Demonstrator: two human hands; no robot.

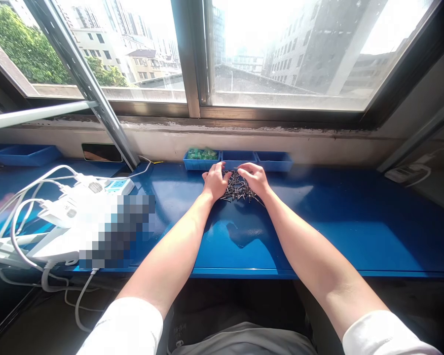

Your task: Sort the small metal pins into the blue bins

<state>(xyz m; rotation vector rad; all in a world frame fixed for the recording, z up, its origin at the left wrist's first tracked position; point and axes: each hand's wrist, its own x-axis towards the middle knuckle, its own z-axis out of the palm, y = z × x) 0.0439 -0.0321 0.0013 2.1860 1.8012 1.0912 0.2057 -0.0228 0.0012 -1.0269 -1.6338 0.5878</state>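
Note:
On the blue bench lies a loose pile of slim dark and silvery metal pieces (237, 191), too small to tell whether screws or rivets. My left hand (216, 181) rests at the left side of the pile, thumb apart from the fingers, with nothing visible in it. Across the pile, my right hand (256, 178) has its thumb and forefinger pinched together over the far right part; what sits between the tips is too small to make out. Just behind the hands stand a blue bin with green circuit boards (203, 154), a middle blue bin (238, 158) and a right blue bin (274, 160).
White power strips (74, 222) with plugs and tangled cables occupy the bench's left side. A metal shelf post (107, 113) rises there, near a dark flat phone-like object (101, 152). More blue bins (27, 155) stand far left. The window wall bounds the back.

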